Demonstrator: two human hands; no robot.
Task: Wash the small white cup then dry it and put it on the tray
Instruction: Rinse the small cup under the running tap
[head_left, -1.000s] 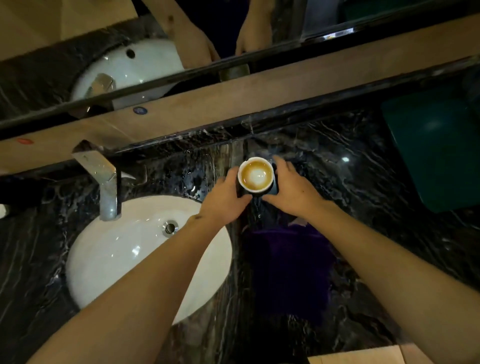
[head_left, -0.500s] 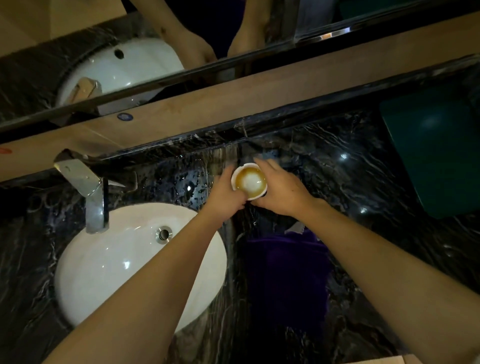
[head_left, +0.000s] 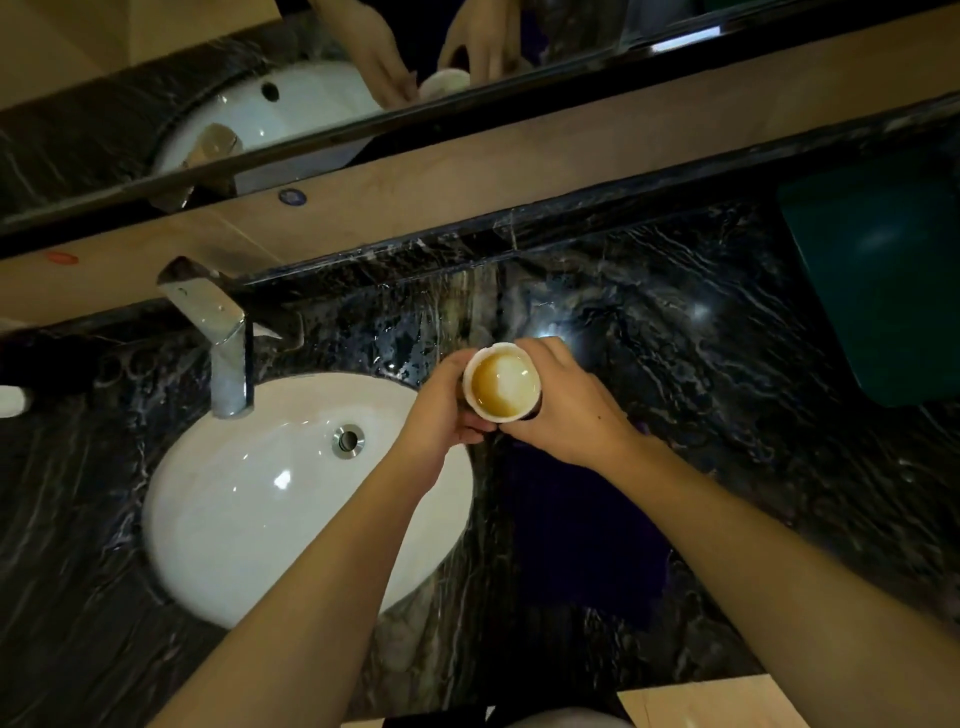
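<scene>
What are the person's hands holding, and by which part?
The small white cup, gripped by its sides between the left hand and right hand.

The worktop (head_left: 675, 364) is glossy black stone veined white, wet-looking near the tap. The sink (head_left: 249, 509) is smooth, shiny white ceramic with a polished metal drain (head_left: 348, 441). The tap (head_left: 223, 343) is brushed metal. The cup (head_left: 503, 383) looks like glazed ceramic, stained brown inside. The tray (head_left: 893, 291) is perhaps matt green plastic.

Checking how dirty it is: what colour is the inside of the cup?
White with a brown stain ringing the inside of the cup, clearest in the head view.
</scene>
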